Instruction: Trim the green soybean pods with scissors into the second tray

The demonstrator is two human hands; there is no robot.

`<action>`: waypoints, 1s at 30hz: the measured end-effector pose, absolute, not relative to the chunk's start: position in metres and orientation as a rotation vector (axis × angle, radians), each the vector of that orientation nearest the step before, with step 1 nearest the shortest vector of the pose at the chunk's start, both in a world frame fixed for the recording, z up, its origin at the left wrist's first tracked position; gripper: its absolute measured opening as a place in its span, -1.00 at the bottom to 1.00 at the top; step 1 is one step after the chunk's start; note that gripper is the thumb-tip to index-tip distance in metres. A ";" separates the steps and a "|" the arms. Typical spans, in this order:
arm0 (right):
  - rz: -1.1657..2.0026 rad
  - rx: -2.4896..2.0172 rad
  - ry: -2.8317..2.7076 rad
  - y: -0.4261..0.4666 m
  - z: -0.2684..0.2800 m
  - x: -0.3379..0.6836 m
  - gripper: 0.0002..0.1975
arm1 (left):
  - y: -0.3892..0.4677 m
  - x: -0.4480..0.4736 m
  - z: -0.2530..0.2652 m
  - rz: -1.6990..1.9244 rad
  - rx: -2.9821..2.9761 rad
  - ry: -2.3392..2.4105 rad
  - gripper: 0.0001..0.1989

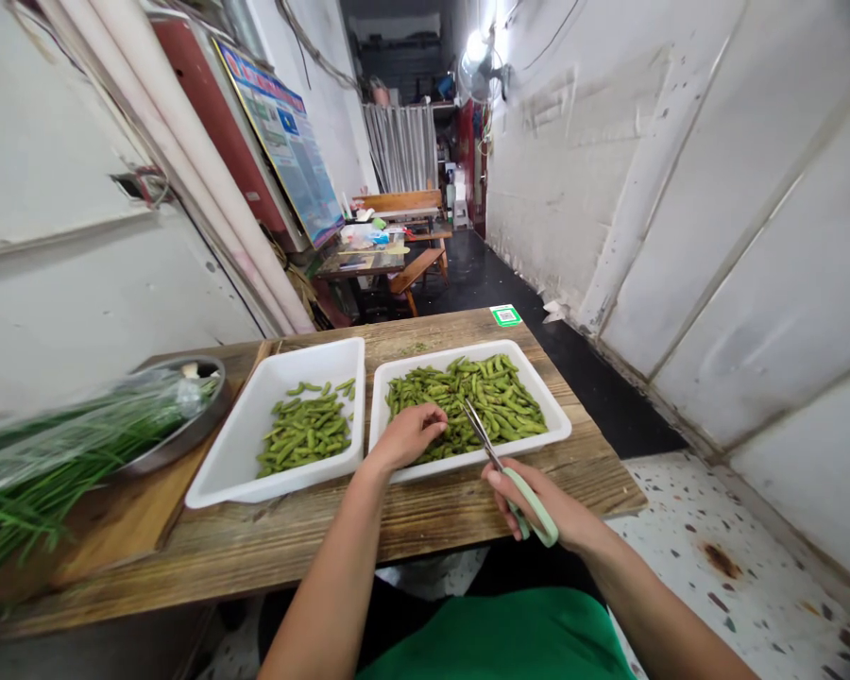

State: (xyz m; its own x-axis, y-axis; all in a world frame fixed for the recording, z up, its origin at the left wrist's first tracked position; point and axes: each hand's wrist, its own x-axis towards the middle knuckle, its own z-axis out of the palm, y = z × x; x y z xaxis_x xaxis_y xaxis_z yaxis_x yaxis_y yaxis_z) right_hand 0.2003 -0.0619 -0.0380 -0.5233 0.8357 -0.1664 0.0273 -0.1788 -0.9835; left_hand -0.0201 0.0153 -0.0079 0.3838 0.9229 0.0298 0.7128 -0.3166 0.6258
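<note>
My right hand (528, 496) grips a pair of scissors (531, 501) by its pale green handles. The slightly parted metal blades point up and left over the right white tray (561, 420), which is heaped with edamame pods (502, 392). Over the near left part of this tray, my left hand (412, 434) has its fingers curled together; whatever is between them is hidden. The left white tray (219, 463) stands beside it, with a smaller pile of edamame pods (308, 430) toward its right side.
Both trays rest on a wooden table (425, 519). At the left, long green stalks (57, 472) in clear plastic lie across a metal bowl (209, 411) and a wooden board (138, 524). A green code card (505, 315) lies at the far edge. Beyond stands another table (361, 260) with benches.
</note>
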 end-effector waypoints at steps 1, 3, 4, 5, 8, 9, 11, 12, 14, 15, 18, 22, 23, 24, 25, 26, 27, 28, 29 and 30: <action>1.759 -1.015 -1.498 -0.062 -0.037 0.200 -0.61 | 0.016 -0.019 -0.009 0.521 2.106 1.377 -0.77; 1.748 -1.020 -1.507 -0.062 -0.036 0.200 -0.60 | 0.018 -0.018 -0.012 0.466 2.087 1.337 -0.75; 1.746 -1.024 -1.509 -0.063 -0.035 0.201 -0.60 | 0.019 -0.017 -0.012 0.434 2.082 1.324 -0.73; 1.748 -1.029 -1.510 -0.063 -0.034 0.201 -0.60 | 0.020 -0.017 -0.012 0.411 2.078 1.318 -0.71; 1.758 -1.052 -1.488 -0.064 -0.032 0.202 -0.59 | 0.023 -0.016 -0.010 0.385 2.061 1.306 -0.66; 1.758 -1.057 -1.476 -0.064 -0.031 0.202 -0.59 | 0.023 -0.016 -0.009 0.385 2.062 1.299 -0.67; 1.750 -1.064 -1.454 -0.064 -0.031 0.203 -0.58 | 0.022 -0.017 -0.006 0.392 2.090 1.294 -0.74; 1.744 -1.068 -1.445 -0.064 -0.031 0.204 -0.58 | 0.020 -0.017 -0.005 0.406 2.114 1.295 -0.77; 1.735 -1.079 -1.436 -0.063 -0.032 0.204 -0.57 | 0.018 -0.018 -0.002 0.452 2.156 1.311 -0.77; 1.730 -1.087 -1.438 -0.063 -0.032 0.204 -0.56 | 0.017 -0.018 -0.001 0.485 2.163 1.328 -0.75; 1.723 -1.092 -1.469 -0.063 -0.032 0.204 -0.56 | 0.014 -0.016 0.002 0.646 2.094 1.344 -0.73; 1.704 -1.075 -1.527 -0.064 -0.028 0.202 -0.58 | 0.008 -0.009 0.006 0.839 1.836 1.217 -0.71; 1.699 -1.075 -1.538 -0.064 -0.027 0.201 -0.58 | 0.007 -0.007 0.007 0.865 1.780 1.204 -0.70; 1.697 -1.078 -1.547 -0.064 -0.026 0.201 -0.58 | 0.006 -0.006 0.007 0.884 1.741 1.206 -0.68; 1.697 -1.081 -1.550 -0.064 -0.024 0.200 -0.57 | 0.005 -0.005 0.006 0.900 1.716 1.222 -0.67; 1.697 -1.083 -1.548 -0.064 -0.023 0.200 -0.58 | 0.005 -0.004 0.005 0.911 1.700 1.243 -0.65; 1.696 -1.086 -1.545 -0.063 -0.021 0.200 -0.58 | 0.004 -0.003 0.004 0.916 1.690 1.263 -0.64; 1.693 -1.089 -1.546 -0.063 -0.020 0.200 -0.59 | 0.004 -0.003 0.003 0.916 1.681 1.281 -0.64; 1.687 -1.094 -1.554 -0.063 -0.018 0.200 -0.60 | 0.004 -0.002 0.003 0.910 1.675 1.294 -0.64; 1.677 -1.100 -1.567 -0.062 -0.017 0.200 -0.60 | 0.003 -0.002 0.003 0.901 1.671 1.303 -0.65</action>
